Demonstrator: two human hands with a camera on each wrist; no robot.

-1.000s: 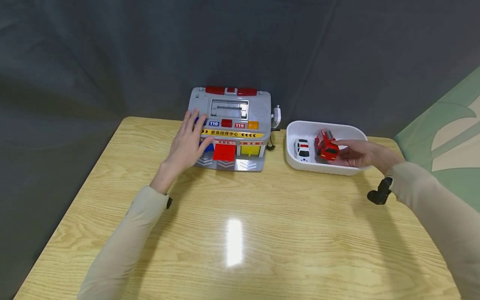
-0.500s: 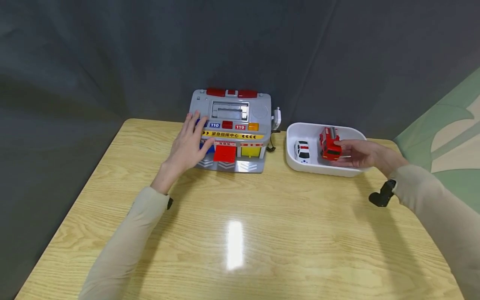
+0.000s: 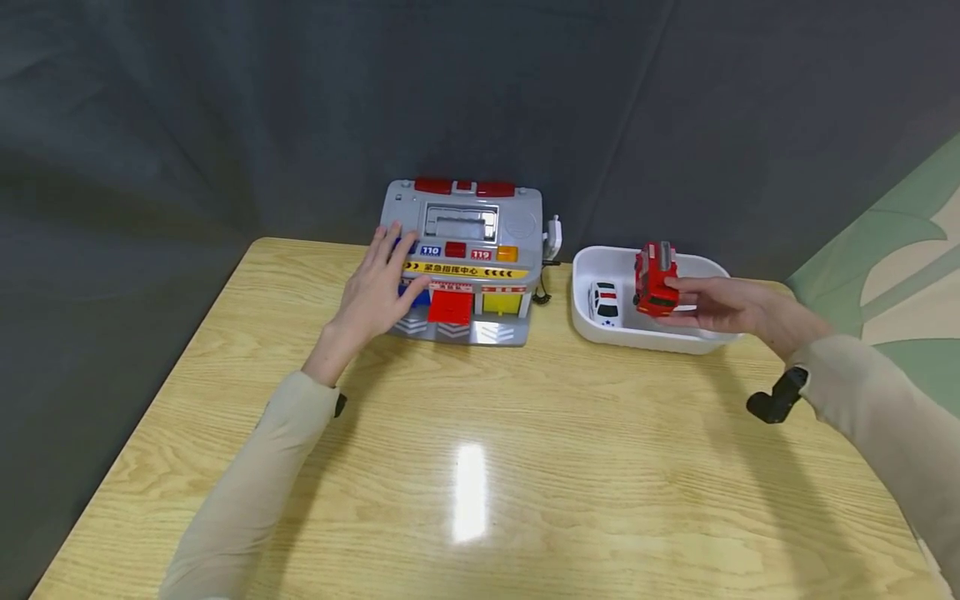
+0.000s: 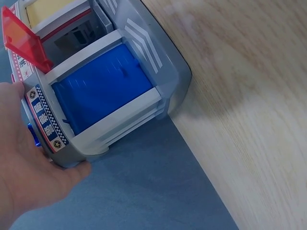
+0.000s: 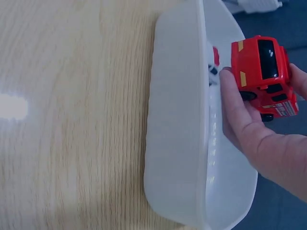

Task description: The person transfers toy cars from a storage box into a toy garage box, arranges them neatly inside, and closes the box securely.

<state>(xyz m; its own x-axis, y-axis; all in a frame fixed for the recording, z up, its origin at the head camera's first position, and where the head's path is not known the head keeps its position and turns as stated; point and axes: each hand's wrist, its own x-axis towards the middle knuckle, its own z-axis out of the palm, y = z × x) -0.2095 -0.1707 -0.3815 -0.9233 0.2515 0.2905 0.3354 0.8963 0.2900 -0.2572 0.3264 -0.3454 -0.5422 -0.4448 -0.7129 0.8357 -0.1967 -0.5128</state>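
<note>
My left hand (image 3: pixel 369 293) rests with spread, straight fingers on the left front of a grey toy emergency station (image 3: pixel 519 218). In the left wrist view, the hand lies at the station's corner beside a blue garage door (image 4: pixel 103 88), which is down; a red door (image 4: pixel 24 40) next to it is swung up. My right hand (image 3: pixel 722 305) holds a red toy fire truck (image 3: pixel 656 282) between thumb and fingers, over the white plastic bin (image 3: pixel 637 337). From the right wrist, the truck's windshield and side show. A white toy car (image 3: pixel 604 302) lies in the bin's left end.
The wooden table (image 3: pixel 570 450) ends at a dark curtain (image 3: pixel 315 117) behind the station. A white part (image 3: pixel 553 237) with a black coiled cord (image 3: pixel 542 295) hangs on the station's right side, between it and the bin.
The fire truck has risen a little in my right hand and turned more upright, and the right wrist has shifted slightly rightward. My left hand stays on the station.
</note>
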